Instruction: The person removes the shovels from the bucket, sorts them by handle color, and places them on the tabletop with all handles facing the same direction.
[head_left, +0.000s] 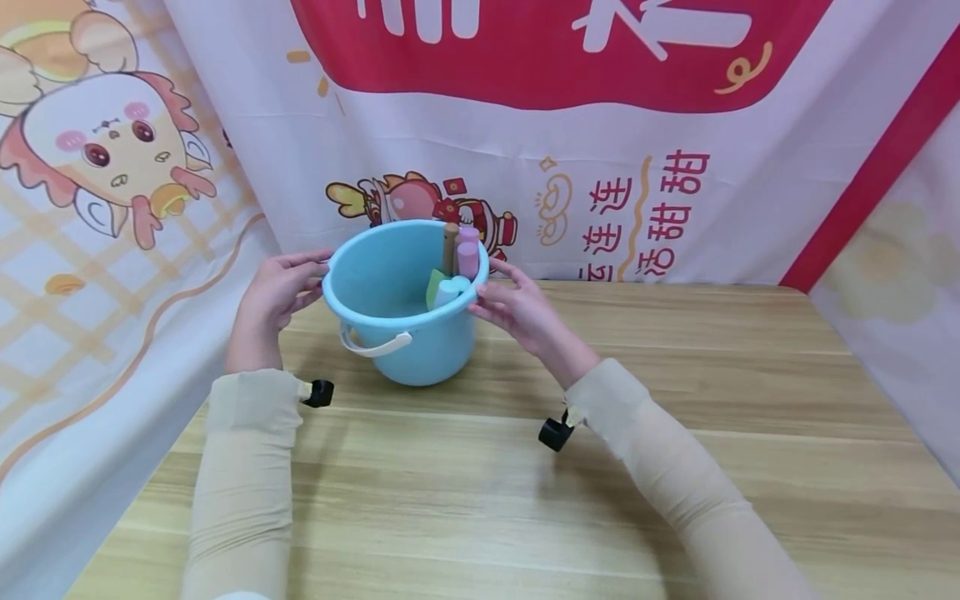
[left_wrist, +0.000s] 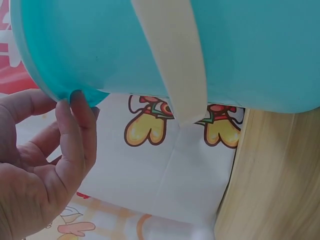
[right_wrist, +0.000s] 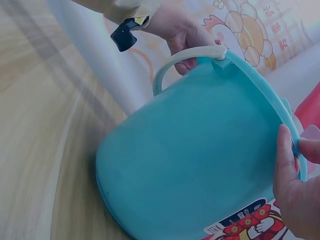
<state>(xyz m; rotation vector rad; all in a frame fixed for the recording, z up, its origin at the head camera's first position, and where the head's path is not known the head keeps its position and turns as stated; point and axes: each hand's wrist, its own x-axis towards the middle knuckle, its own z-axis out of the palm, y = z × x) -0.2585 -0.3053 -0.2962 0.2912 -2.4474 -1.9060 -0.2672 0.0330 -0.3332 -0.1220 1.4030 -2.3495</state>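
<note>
A light blue bucket [head_left: 427,354] stands at the back left of the wooden table, its white handle [head_left: 384,346] hanging down the front. My left hand [head_left: 277,292] pinches the rim on the left; the left wrist view shows thumb and fingers at a lip in the rim [left_wrist: 45,92]. On the opposite side, my right hand [head_left: 521,317] grips the rim, with the thumb and fingers on either side of it in the right wrist view. Inside lean a brown stick-like handle [head_left: 449,250], pinkish-purple handles [head_left: 468,257], a green flat piece [head_left: 434,287] and a pale blue piece [head_left: 447,292]. Their lower ends are hidden.
Wood-grain tabletop [head_left: 465,483] extends in front and to the right. A printed white and red cloth [head_left: 540,133] hangs right behind the bucket, and another patterned cloth [head_left: 112,292] borders the left side. A black wrist device [head_left: 555,433] sits below the right cuff.
</note>
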